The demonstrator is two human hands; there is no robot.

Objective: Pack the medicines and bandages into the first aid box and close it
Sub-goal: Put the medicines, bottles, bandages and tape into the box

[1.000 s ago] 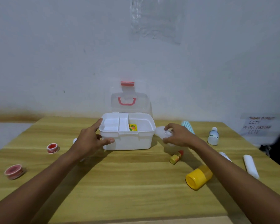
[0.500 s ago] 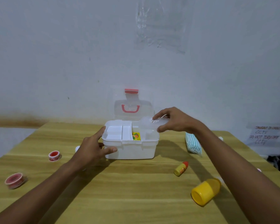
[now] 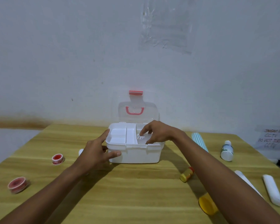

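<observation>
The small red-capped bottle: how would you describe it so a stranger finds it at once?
Start at the white first aid box in the middle of the wooden table. Just in front of its right corner, beside the right forearm, the small bottle lies on its side. Unlike the bigger yellow container nearer the camera, it has a red cap.

Bare forearms reaching forward, left hand (image 3: 96, 152) clasping the first aid box (image 3: 136, 155) corner — thumb in front, right hand (image 3: 158, 133) arched downward — pinching a white packet (image 3: 141, 137).
</observation>
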